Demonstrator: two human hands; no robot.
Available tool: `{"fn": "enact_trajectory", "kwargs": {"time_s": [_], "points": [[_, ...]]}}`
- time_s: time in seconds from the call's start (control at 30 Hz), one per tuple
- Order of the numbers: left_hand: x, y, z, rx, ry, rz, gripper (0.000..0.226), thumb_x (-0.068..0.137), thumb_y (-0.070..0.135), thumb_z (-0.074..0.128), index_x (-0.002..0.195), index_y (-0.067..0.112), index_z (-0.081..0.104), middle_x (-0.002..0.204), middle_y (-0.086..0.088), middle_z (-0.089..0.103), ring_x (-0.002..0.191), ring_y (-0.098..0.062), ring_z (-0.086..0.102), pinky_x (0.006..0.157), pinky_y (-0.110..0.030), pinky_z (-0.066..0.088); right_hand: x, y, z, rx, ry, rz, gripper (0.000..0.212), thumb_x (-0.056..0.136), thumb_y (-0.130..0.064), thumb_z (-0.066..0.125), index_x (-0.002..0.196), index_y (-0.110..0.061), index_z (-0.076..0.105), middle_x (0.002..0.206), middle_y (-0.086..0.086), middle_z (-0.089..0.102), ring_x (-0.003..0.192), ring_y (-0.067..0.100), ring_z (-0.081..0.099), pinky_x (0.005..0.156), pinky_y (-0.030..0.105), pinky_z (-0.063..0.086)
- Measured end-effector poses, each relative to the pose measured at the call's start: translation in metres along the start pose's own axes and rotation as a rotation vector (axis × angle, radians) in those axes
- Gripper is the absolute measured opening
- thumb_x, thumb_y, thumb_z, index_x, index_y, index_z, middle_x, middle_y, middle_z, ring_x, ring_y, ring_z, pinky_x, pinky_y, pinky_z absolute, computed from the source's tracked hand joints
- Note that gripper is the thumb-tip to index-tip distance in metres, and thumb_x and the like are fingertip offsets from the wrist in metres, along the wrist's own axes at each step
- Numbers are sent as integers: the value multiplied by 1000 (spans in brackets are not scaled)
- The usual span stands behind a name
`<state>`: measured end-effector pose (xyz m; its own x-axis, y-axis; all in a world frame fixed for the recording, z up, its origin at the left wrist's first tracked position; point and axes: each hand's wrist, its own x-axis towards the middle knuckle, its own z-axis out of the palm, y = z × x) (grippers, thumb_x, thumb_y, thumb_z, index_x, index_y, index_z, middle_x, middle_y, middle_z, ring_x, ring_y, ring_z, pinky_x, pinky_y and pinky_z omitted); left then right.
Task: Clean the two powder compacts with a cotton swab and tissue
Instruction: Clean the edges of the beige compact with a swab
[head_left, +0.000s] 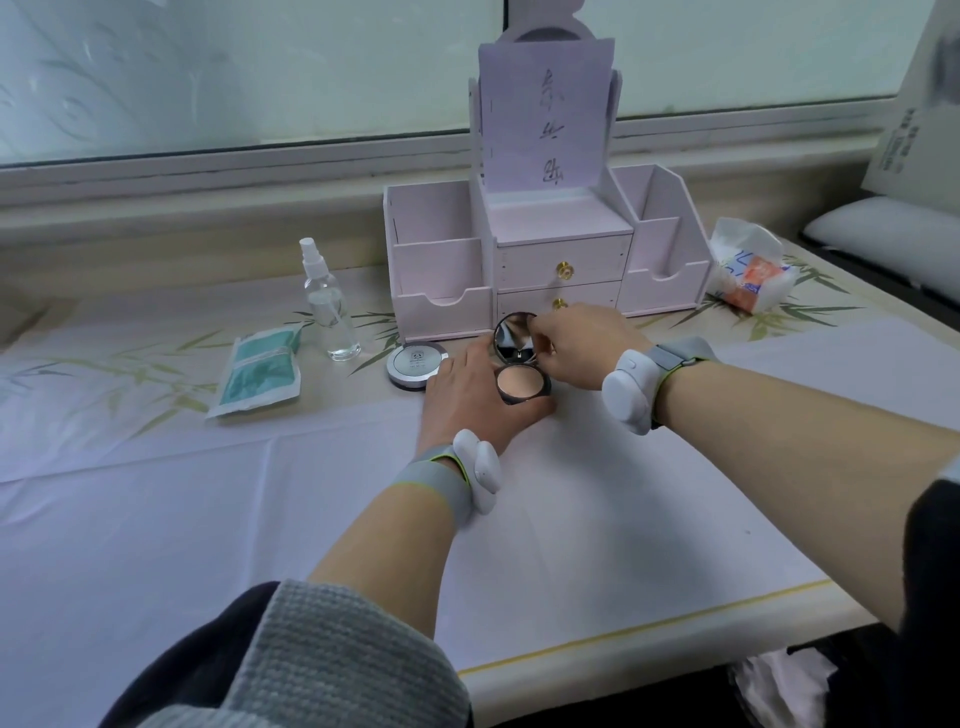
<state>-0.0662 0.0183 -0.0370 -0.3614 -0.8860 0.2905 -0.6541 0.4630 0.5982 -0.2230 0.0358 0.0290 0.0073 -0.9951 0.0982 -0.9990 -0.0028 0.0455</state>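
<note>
At the middle of the counter (623, 493), just in front of the pale organizer (441, 270), the black compact (522, 383) lies open. Its round pan of peach powder faces up and its mirror lid (511, 335) stands nearly upright behind the pan. The left grip (467, 400) is wrapped round the base, thumb along the near side, and the right grip (576, 345) pinches the rim of the lid from the right. The step looks like opening and steadying the case before any wiping. To do it well, the base should be pressed flat to the counter and the lid eased fully back at the hinge, without tipping the pan or touching the powder face. The powder looks smooth and even; any dust on the rim is too small to tell. A closed silver compact (415, 366) sits just beside the left grip, untouched. Farther left are a clear spray bottle (330, 306) and a green packet (260, 371); a tissue pack (748, 270) lies well apart on the right.
</note>
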Motion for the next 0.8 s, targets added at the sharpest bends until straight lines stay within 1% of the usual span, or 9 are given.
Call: {"fn": "enact_trajectory", "kwargs": {"time_s": [0.13, 0.3, 0.4, 0.47, 0.53, 0.6, 0.67, 0.73, 0.8], "points": [[0, -1, 1, 2, -14, -8, 89, 66, 65, 77, 139, 27, 42, 118, 7, 62, 119, -24, 50, 100, -40, 40, 4, 1, -3, -36, 15, -43, 18, 94, -23, 46, 106, -19, 59, 102, 6, 64, 94, 31, 60, 68, 33, 39], [0, -1, 2, 10, -8, -6, 87, 66, 63, 78, 137, 26, 44, 119, 6, 61, 118, -24, 49, 98, -37, 39, 7, -1, -5, -125, 34, -102, 18, 97, -25, 44, 107, -18, 58, 101, 6, 66, 80, 28, 53, 68, 31, 39], [0, -1, 1, 10, -12, 0, 85, 66, 64, 77, 135, 27, 44, 120, 7, 61, 117, -23, 49, 97, -37, 39, 11, -6, -5, -136, 48, -128, 17, 97, -26, 46, 106, -19, 58, 100, 5, 67, 82, 28, 56, 67, 31, 37], [1, -2, 2, 9, -15, 0, 86, 65, 66, 76, 134, 28, 45, 120, 8, 60, 115, -23, 50, 97, -38, 41, 16, -13, -5, -146, 48, -139, 13, 96, -23, 47, 103, -18, 56, 98, 5, 67, 79, 28, 55, 64, 31, 37], [3, -4, 3, 13, -9, -6, 87, 62, 72, 74, 133, 29, 46, 119, 9, 60, 114, -22, 52, 96, -40, 43, 23, -20, -5, -156, 53, -151, 4, 95, -21, 47, 95, -19, 50, 96, 5, 67, 79, 29, 57, 64, 31, 40], [3, -5, 5, 15, -11, -17, 89, 60, 74, 72, 133, 30, 46, 119, 10, 60, 113, -21, 53, 96, -41, 45, 27, -22, -8, -168, 71, -159, 4, 94, -22, 48, 93, -19, 51, 94, 4, 68, 80, 30, 60, 70, 34, 48], [2, -5, 5, 15, -15, -14, 85, 59, 72, 72, 129, 32, 47, 115, 9, 60, 110, -21, 53, 94, -42, 46, 30, -22, -11, -162, 89, -141, 7, 93, -24, 50, 93, -17, 54, 92, 4, 67, 76, 30, 58, 77, 38, 51], [1, -4, 4, 13, -10, -4, 81, 60, 71, 72, 127, 33, 47, 112, 9, 60, 108, -21, 53, 93, -41, 46, 30, -22, -15, -155, 129, -109, 5, 92, -23, 52, 90, -19, 51, 89, 3, 66, 70, 28, 50, 84, 39, 48], [0, -3, 3, 11, -10, -10, 80, 59, 72, 72, 126, 35, 48, 111, 10, 60, 108, -21, 53, 93, -40, 46, 26, -25, -18, -174, 196, -105, 8, 91, -21, 52, 87, -21, 45, 86, 2, 63, 68, 27, 45, 80, 36, 42]]}}
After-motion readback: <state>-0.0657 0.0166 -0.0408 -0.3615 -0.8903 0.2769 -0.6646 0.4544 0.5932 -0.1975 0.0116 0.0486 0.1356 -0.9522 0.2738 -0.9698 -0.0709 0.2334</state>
